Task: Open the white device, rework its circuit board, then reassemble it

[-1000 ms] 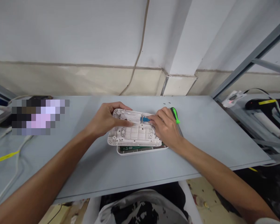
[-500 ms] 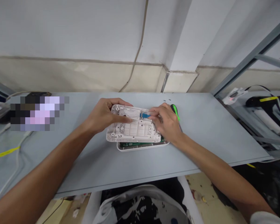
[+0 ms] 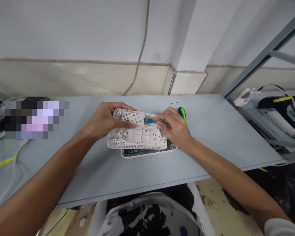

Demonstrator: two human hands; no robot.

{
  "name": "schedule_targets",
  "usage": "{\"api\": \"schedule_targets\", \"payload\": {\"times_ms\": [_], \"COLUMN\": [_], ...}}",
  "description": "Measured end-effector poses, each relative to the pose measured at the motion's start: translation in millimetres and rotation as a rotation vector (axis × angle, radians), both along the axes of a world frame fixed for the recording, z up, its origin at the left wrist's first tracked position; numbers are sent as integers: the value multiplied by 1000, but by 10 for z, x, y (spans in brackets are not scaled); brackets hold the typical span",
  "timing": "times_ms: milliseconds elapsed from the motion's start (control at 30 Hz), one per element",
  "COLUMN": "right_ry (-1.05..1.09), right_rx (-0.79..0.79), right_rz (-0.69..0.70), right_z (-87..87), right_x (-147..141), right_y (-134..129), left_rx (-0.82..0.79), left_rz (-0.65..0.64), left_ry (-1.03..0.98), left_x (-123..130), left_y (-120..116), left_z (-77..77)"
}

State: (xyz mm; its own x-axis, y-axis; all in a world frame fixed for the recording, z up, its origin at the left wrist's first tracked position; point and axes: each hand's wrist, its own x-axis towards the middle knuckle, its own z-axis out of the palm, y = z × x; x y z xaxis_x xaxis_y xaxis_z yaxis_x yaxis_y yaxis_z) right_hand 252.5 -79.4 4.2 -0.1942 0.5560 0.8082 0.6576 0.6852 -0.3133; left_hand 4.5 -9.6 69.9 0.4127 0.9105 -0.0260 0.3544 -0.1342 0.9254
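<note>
A white perforated plastic cover [image 3: 137, 136] is tilted over a shallow white housing [image 3: 149, 154], and a strip of green circuit board [image 3: 137, 151] shows in the gap. My left hand [image 3: 108, 119] grips the cover's left end, thumb lying across its face and fingers behind the far edge. Between the thumb and fingertips of my right hand [image 3: 174, 126] is a blue connector [image 3: 150, 120], set against a cut-out in the cover's upper part. Right of that hand lies a green and black screwdriver [image 3: 182, 114], its shaft partly hidden by the hand.
Two small dark screws [image 3: 174, 103] lie on the grey table [image 3: 226, 131] beyond the screwdriver. Cables with a yellow tag [image 3: 5, 162] and a blurred-out device [image 3: 36, 119] occupy the left side. A metal rack [image 3: 255, 49] with cabled items rises at right.
The view has shifted slightly, so everything sits a little further left. Both hands keep their hold on the cover and the blue connector, with little other visible movement.
</note>
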Motion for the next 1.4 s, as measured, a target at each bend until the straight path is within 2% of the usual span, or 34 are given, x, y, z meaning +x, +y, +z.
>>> {"api": "schedule_targets", "payload": {"times_ms": [267,433,500,600,667,800,933,1000,1067,1133,1300,1400], "right_ry": [-2,79,228,480,568,632,612,613,580,522,552,484], "right_rx": [1,41,-81,-460,-639,-743,-688,-657,-686,-724,-701,-559], "right_rz": [-3,-71,-80,96,201,196,202,270,351,375,195,93], "right_z": [2,82,102,99,87,80,89,91,91,87,68,66], "right_x": [-1,88,133,172,170,148,176,193,193,172,104,91], "right_y": [21,-10,-16,-12,-10,-4,27,40,41,29,-18,-50], "left_rx": [-13,-40,-23,24,58,115,144,167,202,236,307,382], "left_rz": [19,68,127,206,224,239,246,243,233,221,228,232], "left_ry": [2,-93,-147,-208,-212,-230,-242,-243,-236,-226,-245,-216], "left_x": [7,-56,-82,-106,-110,-93,-86,-101,-124,-149,-171,-160], "left_y": [12,6,0,-9,-15,-29,-48,-56,-60,-59,-55,-87], "left_z": [-12,81,140,218,249,259,255,260,265,265,249,266]}}
